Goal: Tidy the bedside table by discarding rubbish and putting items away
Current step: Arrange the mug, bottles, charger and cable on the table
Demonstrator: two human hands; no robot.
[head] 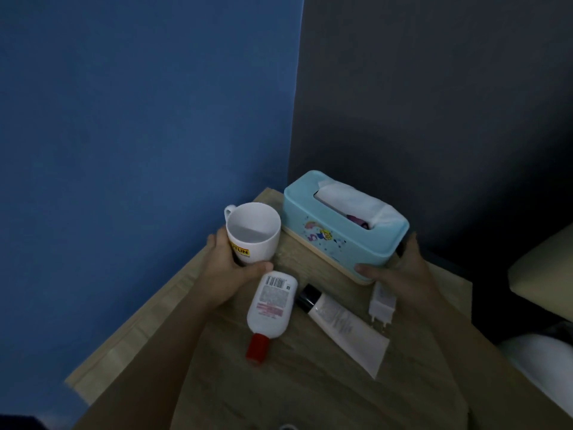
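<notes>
My left hand grips a white mug with a yellow label, which stands at the back left of the wooden bedside table. My right hand holds the near right end of a light blue tissue box, thumb on its front and fingers round its end. White tissue sticks out of its top slot. A white bottle with a red cap lies on its side between my arms. Beside it lie a white tube with a black cap and a white charger plug.
A blue wall stands to the left and a dark grey wall behind the table, meeting at the corner. A pale bed edge and white bedding lie to the right.
</notes>
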